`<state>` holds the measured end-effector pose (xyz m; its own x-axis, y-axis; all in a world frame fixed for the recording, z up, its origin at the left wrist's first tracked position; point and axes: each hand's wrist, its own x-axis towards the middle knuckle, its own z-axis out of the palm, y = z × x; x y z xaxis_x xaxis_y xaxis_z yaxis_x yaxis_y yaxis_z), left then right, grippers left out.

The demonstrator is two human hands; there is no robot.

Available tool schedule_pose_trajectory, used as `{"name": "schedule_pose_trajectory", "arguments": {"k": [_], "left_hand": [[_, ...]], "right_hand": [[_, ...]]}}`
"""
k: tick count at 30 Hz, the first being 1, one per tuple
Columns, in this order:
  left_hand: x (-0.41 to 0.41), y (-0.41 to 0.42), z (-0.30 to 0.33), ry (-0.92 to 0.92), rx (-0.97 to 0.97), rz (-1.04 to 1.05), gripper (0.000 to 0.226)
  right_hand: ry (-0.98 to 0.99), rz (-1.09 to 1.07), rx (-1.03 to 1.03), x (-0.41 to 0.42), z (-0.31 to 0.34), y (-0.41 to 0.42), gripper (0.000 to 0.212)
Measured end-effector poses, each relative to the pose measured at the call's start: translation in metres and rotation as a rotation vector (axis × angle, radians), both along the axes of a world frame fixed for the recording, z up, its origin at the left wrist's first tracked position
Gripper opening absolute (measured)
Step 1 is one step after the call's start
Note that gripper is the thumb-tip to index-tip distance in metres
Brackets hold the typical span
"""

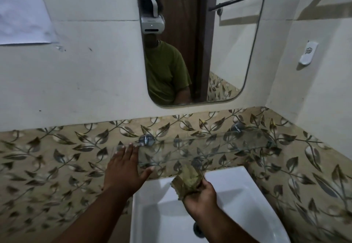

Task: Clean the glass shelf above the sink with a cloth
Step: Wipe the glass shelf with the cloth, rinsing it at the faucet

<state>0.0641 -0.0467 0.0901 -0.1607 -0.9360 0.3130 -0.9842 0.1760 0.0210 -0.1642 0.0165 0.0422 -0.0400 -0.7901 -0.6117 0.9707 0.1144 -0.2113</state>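
A clear glass shelf (219, 147) runs along the leaf-patterned tile wall above the white sink (238, 195), held by two chrome brackets (146, 140). My left hand (125, 168) lies flat with fingers spread on the shelf's left end, holding nothing. A crumpled yellow-green cloth (187, 180) is gripped in my right hand (202, 199), palm up, just below the shelf's front edge and over the sink. The cloth's top sits at the shelf's front edge; I cannot tell whether it touches the glass.
A mirror (228, 52) hangs above the shelf and reflects a person in a green shirt with a head-worn camera. A white holder (308, 53) is fixed on the right wall. The sink drain (197, 229) shows below. A side wall closes the corner at the right.
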Motion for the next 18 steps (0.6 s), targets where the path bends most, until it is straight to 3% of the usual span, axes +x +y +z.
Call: {"name": "schedule_pose_trajectory", "arguments": {"k": [10, 18], "left_hand": [[0.007, -0.004, 0.017, 0.007, 0.198, -0.044, 0.118], [0.010, -0.004, 0.022, 0.022, 0.249, -0.069, 0.121]], "right_hand": [[-0.158, 0.206, -0.104, 0.120, 0.049, -0.052, 0.054], [-0.250, 0.225, -0.171, 0.125, 0.050, -0.059, 0.065]]}}
